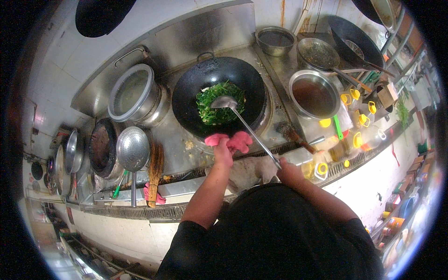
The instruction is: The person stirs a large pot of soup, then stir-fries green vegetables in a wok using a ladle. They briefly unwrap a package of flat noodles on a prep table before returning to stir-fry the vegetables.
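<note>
A large black wok [182, 87] sits on the steel range in front of me, holding chopped leafy greens [217, 115]. My left hand [223, 154] grips the wok's near rim through a folded pink cloth [239, 141]. In my right hand [290, 173] is the end of a long-handled metal wok ladle [224, 102]; its bowl rests on or just over the greens, and I cannot tell which. The wok's far loop handle [205, 57] is free of any hand. The fingers of both hands are partly hidden, by the cloth and by the view from above.
To the left stand a lidded steel pot [131, 89], a perforated skimmer [133, 148] and a bamboo brush [156, 168]. On the right are a pot of brown liquid [314, 94], a strainer [318, 53], a dark-bristled brush [290, 133] and several yellow-capped oil bottles [341, 148].
</note>
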The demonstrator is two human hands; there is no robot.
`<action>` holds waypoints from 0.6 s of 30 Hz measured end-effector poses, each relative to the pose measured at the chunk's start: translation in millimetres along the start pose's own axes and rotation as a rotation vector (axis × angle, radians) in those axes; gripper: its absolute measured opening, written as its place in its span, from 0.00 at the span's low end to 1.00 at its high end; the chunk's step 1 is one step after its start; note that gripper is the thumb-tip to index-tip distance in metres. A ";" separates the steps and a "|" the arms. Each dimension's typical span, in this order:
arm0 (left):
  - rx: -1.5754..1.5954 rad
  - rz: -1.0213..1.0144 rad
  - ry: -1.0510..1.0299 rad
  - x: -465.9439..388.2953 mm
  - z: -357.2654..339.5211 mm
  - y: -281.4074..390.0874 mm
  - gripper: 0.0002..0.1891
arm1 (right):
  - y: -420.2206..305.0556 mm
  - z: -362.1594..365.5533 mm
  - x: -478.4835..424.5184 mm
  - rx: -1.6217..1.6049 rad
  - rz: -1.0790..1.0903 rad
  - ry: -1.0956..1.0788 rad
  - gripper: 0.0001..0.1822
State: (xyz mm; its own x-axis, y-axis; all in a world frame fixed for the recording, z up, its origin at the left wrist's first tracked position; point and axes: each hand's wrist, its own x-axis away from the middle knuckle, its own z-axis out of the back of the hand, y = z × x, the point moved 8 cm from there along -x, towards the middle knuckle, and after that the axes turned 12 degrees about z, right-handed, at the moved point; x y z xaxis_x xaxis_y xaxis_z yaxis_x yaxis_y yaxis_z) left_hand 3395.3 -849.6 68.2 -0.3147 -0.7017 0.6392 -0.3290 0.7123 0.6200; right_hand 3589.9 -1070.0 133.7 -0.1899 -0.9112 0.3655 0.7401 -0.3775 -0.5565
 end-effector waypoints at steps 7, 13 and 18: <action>0.001 0.001 0.029 7.4 -3.3 3.2 0.11 | 1.6 -3.3 -2.6 0.019 0.052 -0.001 0.18; -0.003 -0.002 0.011 6.6 -2.5 2.6 0.12 | 2.1 -1.4 -1.2 -0.013 -0.001 0.019 0.15; -0.002 0.012 0.033 3.1 0.0 0.6 0.12 | 4.0 -3.6 -2.3 0.007 -0.004 0.004 0.16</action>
State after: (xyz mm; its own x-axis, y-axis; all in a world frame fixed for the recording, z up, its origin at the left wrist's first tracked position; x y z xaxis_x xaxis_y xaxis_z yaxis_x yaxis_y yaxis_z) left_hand 3394.2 -851.4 70.6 -0.2895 -0.6919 0.6614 -0.3230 0.7211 0.6129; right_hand 3591.0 -1070.1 127.9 -0.1954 -0.9105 0.3645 0.7438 -0.3798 -0.5500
